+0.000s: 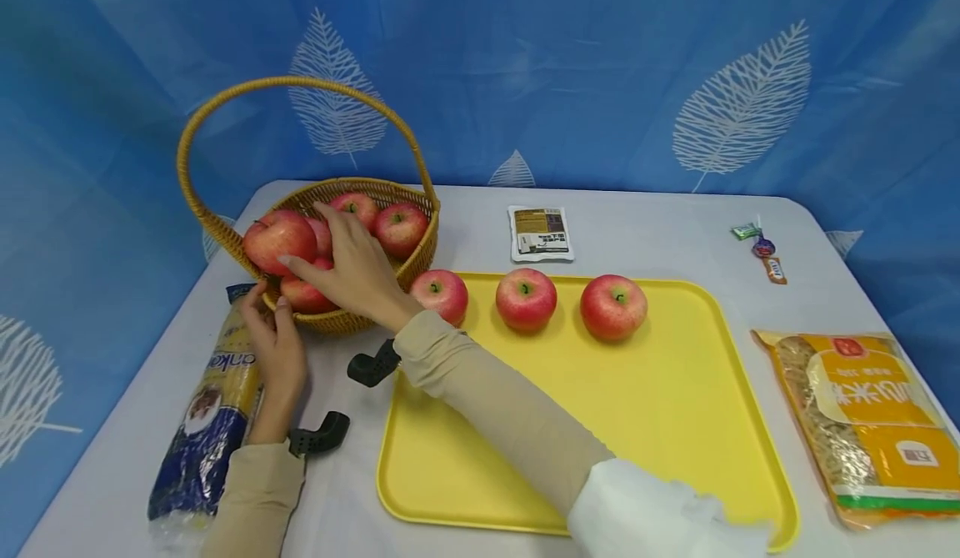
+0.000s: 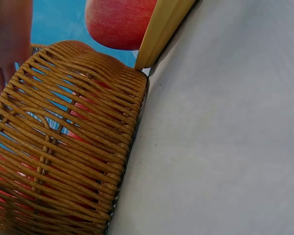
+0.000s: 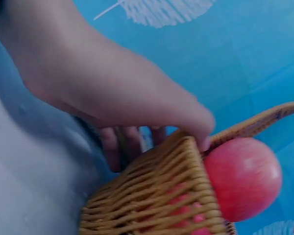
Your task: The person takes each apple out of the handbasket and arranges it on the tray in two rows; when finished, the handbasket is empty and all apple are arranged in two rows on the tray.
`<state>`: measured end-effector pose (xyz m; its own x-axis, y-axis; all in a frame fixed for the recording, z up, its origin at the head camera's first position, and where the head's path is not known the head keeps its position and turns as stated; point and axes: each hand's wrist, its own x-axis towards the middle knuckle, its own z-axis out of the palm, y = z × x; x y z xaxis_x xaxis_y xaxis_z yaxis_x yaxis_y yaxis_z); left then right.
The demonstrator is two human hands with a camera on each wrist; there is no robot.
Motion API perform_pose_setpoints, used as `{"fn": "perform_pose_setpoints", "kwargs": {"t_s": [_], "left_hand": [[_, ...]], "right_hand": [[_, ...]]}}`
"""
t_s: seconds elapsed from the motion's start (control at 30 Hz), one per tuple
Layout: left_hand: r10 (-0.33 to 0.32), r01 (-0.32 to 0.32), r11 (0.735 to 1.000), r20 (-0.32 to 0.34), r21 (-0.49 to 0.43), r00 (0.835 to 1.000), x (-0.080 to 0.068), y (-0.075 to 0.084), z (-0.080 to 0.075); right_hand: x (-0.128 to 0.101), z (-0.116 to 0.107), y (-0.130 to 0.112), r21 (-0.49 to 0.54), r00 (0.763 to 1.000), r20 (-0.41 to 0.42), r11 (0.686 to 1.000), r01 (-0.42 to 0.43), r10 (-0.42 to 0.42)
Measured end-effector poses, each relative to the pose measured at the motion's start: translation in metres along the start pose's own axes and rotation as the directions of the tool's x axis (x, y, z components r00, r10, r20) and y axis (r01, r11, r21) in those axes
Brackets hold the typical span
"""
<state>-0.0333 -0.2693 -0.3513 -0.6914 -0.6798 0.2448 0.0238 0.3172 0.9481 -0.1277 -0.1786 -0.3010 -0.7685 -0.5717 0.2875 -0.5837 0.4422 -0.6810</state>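
Observation:
A wicker basket [image 1: 360,183] with a tall arched handle stands at the back left, with several red apples [image 1: 401,230] inside. My left hand [image 1: 279,348] holds its front-left rim, the thumb near the edge. One large apple [image 1: 279,242] sits high against the left rim. My right hand [image 1: 358,270] reaches over the front of the basket, fingers spread among the apples. Its thumb lies across the top of a front apple [image 1: 303,293]; its palm side is hidden. In the right wrist view, a thumb rests on the basket's rim [image 3: 186,161] beside an apple [image 3: 242,178].
A yellow tray [image 1: 600,424] bears three apples [image 1: 527,299] along its back edge. A blue-and-yellow bag [image 1: 213,412] lies left, a small packet [image 1: 540,233] behind the tray, candies [image 1: 763,247] at the back right, and an orange grain bag [image 1: 862,424] on the right.

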Motion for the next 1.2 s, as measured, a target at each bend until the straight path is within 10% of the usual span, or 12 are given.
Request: {"fn": "perform_pose_setpoints", "kwargs": {"t_s": [0.37, 0.83, 1.2], "left_hand": [[-0.022, 0.022, 1.0, 0.005, 0.015, 1.0, -0.001, -0.001, 0.0], [-0.034, 0.034, 0.999, 0.003, 0.019, 0.999, -0.004, -0.003, 0.002], [0.012, -0.012, 1.0, -0.02, 0.017, 1.0, 0.011, -0.035, -0.001]], "right_hand": [[0.01, 0.023, 0.016, 0.122, 0.994, 0.047, 0.987, -0.102, 0.097], [0.028, 0.032, 0.027, 0.322, 0.973, 0.223, 0.938, -0.131, 0.059], [0.035, 0.029, 0.024, 0.386, 0.941, 0.332, 0.919, -0.078, -0.059]]}}
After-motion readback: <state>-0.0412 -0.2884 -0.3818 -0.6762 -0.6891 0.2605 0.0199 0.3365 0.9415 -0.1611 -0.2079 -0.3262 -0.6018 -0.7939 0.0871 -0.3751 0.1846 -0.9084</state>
